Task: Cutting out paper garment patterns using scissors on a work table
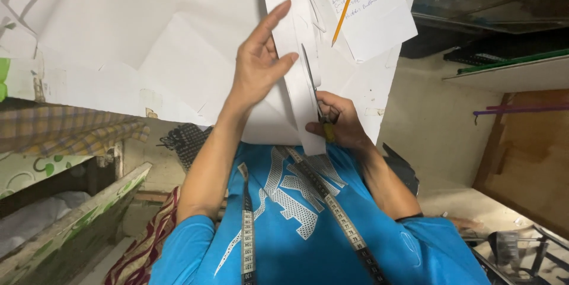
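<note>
My right hand (341, 122) grips a pair of scissors (312, 83) with yellow handles, and the blades cut up into a large white paper sheet (178, 42) on the table. A long white paper strip (293, 42) hangs off the sheet toward me, just left of the blades. My left hand (258, 63) is flat with fingers spread, and it presses on the paper and the strip's left edge. A yellow pencil (344, 9) lies on a smaller written-on paper (376, 15) beyond the scissors.
A black measuring tape (332, 208) hangs round my neck over a blue shirt. Checked cloth (65, 131) lies at left above a green-patterned board (71, 214). Shelves (510, 71) and wooden panels (527, 154) stand at right, and clutter lies on the floor.
</note>
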